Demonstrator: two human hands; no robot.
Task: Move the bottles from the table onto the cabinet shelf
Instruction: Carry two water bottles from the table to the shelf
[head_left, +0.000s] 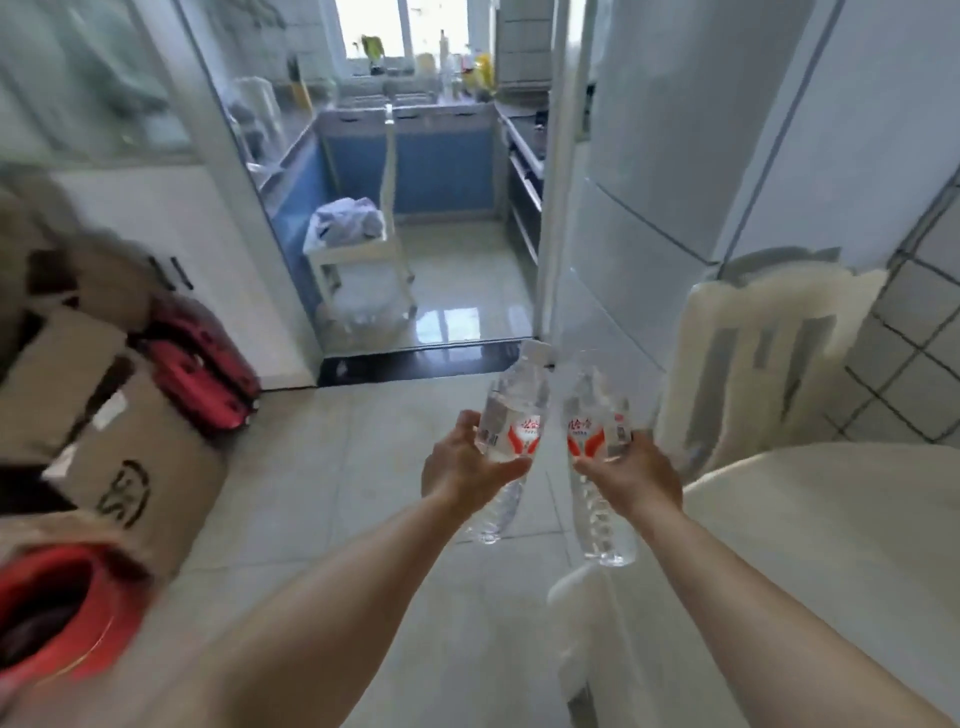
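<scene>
Fingers (470, 421) grip bottles (511, 431); table edge (727, 480) rightward.

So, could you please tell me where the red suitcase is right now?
In the head view, the red suitcase stands on the floor at the left, against the white wall beside the kitchen doorway, just behind the stacked cardboard boxes.

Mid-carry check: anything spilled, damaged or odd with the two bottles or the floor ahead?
Nothing stands out. The left hand grips one water bottle and the right hand grips the other bottle; both are tilted caps-forward and look intact. The tiled floor shows no spill, though the picture is blurred.
</scene>
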